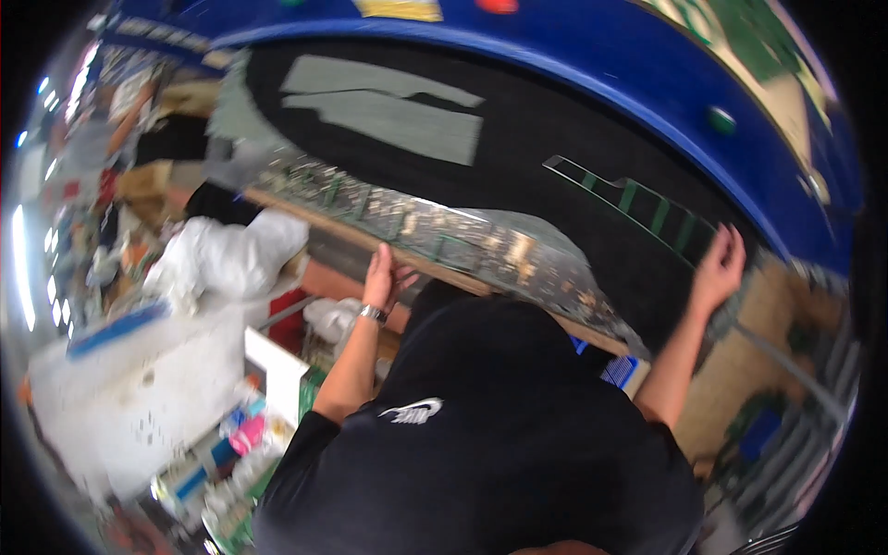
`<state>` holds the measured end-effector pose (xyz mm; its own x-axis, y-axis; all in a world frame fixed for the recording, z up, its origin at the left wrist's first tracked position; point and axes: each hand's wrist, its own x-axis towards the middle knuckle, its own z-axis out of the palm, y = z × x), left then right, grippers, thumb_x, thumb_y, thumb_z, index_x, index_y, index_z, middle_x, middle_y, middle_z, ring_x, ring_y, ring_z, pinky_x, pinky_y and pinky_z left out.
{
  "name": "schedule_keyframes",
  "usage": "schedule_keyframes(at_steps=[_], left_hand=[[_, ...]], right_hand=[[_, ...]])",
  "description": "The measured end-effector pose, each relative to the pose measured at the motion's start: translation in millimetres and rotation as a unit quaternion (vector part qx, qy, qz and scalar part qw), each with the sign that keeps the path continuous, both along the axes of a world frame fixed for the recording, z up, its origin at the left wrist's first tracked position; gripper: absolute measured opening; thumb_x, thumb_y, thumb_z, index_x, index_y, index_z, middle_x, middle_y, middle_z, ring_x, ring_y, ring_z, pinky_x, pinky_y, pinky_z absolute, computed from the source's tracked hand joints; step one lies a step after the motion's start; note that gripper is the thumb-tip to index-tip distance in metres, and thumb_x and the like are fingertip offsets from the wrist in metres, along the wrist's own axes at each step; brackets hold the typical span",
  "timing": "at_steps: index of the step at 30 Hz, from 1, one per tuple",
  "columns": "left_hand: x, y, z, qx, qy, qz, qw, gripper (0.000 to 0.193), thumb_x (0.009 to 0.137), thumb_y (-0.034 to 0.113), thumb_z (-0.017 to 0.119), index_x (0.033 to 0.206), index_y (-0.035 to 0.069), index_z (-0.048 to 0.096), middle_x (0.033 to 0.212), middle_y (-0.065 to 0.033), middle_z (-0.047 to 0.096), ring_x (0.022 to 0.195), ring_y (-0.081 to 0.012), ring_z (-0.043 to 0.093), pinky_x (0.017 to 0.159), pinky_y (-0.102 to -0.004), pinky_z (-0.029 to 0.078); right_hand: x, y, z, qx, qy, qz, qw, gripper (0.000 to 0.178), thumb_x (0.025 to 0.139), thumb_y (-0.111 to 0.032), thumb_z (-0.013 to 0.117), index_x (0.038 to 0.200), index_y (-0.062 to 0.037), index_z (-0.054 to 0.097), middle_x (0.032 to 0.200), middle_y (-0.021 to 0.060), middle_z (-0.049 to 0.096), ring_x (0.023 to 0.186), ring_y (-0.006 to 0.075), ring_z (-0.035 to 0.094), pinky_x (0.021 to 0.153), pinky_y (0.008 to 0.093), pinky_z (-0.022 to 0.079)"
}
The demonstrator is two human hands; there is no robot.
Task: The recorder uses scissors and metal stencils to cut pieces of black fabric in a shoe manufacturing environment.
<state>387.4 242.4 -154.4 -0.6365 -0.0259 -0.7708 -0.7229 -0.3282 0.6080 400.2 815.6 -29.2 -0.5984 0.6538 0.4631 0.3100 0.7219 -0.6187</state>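
Toward the right end of the dark sheet material [518, 185] lies a narrow cutting die [627, 196], a thin metal outline with green crossbars. My right hand [718, 273] is at the die's right end, fingers extended and somewhat blurred; whether it touches the die is unclear. My left hand [381, 279] is at the wooden front edge [351, 227] of the work surface, fingers apart and holding nothing. Just beyond it, another green-barred frame [398, 222] lies along the worn, speckled board [509, 254].
A blue machine beam [555, 60] arches across the back, with a green button [721, 119]. Grey cut-out areas [398, 120] show in the dark sheet. White bags [231, 259] and a white board [139, 388] lie to the left. Another person's arm [129, 125] shows at far left.
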Motion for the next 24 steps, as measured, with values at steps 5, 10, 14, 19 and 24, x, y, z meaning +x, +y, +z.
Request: schedule_keyframes(at_steps=[5, 10, 14, 19, 24], left_hand=[[2.1, 23.1, -11.6, 0.084, 0.115, 0.045, 0.989, 0.048, 0.102, 0.051, 0.045, 0.134, 0.015, 0.038, 0.123, -0.0094, 0.058, 0.103, -0.0264, 0.065, 0.081, -0.0493, 0.059], [-31.6, 40.7, -11.4, 0.097, 0.162, 0.038, 0.981, 0.059, 0.098, 0.05, 0.055, 0.136, 0.011, 0.03, 0.123, -0.0108, 0.055, 0.106, -0.0278, 0.061, 0.087, -0.0556, 0.056], [-45.8, 60.5, -5.8, 0.125, 0.176, 0.029, 0.976, 0.059, 0.095, 0.05, 0.061, 0.128, 0.011, 0.032, 0.117, -0.0102, 0.054, 0.106, -0.027, 0.059, 0.09, -0.0598, 0.053], [-64.5, 63.4, -4.4, 0.131, 0.163, 0.036, 0.977, 0.073, 0.092, 0.049, 0.066, 0.141, 0.013, 0.027, 0.139, -0.0186, 0.044, 0.123, -0.0348, 0.05, 0.096, -0.0638, 0.048], [-70.5, 58.4, -6.8, 0.146, 0.177, 0.007, 0.973, 0.091, 0.089, 0.051, 0.069, 0.15, 0.012, 0.015, 0.144, -0.0235, 0.031, 0.131, -0.0365, 0.04, 0.097, -0.0626, 0.049]], right_hand=[[3.0, -20.4, 25.2, -0.064, 0.087, 0.041, 0.993, 0.023, 0.096, -0.018, 0.065, 0.112, -0.002, 0.07, 0.101, 0.0086, 0.073, 0.09, 0.0115, 0.066, 0.081, 0.0268, 0.052], [-15.5, -33.5, 66.0, -0.054, 0.065, 0.131, 0.988, 0.021, 0.098, -0.017, 0.061, 0.104, 0.0003, 0.071, 0.092, 0.0098, 0.075, 0.087, 0.0135, 0.07, 0.081, 0.0273, 0.052], [-48.3, -48.0, 84.4, -0.062, 0.002, 0.215, 0.975, 0.02, 0.099, -0.014, 0.058, 0.1, 0.0033, 0.068, 0.086, 0.0094, 0.073, 0.079, 0.013, 0.069, 0.076, 0.0269, 0.053], [-45.8, -71.6, 87.5, -0.089, -0.007, 0.166, 0.982, 0.025, 0.098, -0.022, 0.059, 0.095, 0.0, 0.07, 0.074, 0.0108, 0.071, 0.068, 0.0162, 0.069, 0.066, 0.0315, 0.054], [29.9, -99.9, 28.6, 0.01, -0.193, 0.197, 0.961, 0.027, 0.093, -0.029, 0.065, 0.096, -0.0023, 0.07, 0.082, 0.0152, 0.072, 0.08, 0.0322, 0.071, 0.074, 0.0411, 0.054]])
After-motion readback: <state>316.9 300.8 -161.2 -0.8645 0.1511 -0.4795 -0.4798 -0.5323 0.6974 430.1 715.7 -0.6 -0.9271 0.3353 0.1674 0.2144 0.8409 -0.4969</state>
